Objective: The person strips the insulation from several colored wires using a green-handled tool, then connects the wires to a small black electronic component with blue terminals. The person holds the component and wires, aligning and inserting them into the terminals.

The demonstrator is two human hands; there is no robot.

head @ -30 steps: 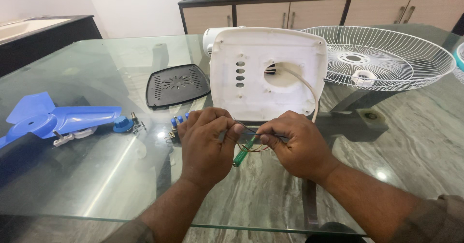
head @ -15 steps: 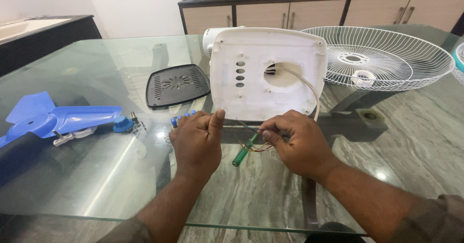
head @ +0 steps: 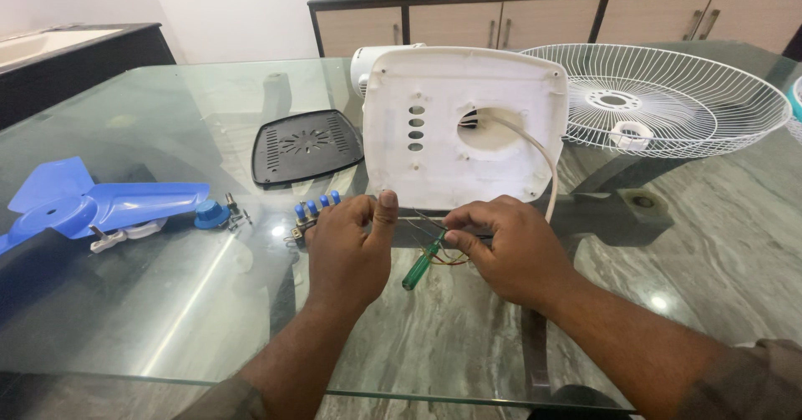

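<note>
A white plastic fan base [head: 468,127] stands tilted on the glass table [head: 167,320], its underside toward me, with a white cord [head: 543,165] coming out of its round hole. My left hand [head: 347,249] rests just in front of it, thumb up against the base's lower edge, fingers pinching thin wires [head: 426,224]. My right hand [head: 510,249] holds the same thin wires between its fingertips. A green-handled screwdriver [head: 422,263] lies between my hands on the glass. A blue push-button switch block [head: 313,213] sits beside my left hand.
A black vented cover [head: 305,146] lies behind the left hand. Blue fan blades [head: 92,204], a blue cap [head: 210,213] and small screws lie at the left. A white wire fan guard [head: 660,102] lies at the right. Cabinets stand at the back.
My left hand has shifted left and up, its thumb now raised against the base's lower edge. The hands have drawn apart, uncovering the screwdriver. The right hand stays on the wires.
</note>
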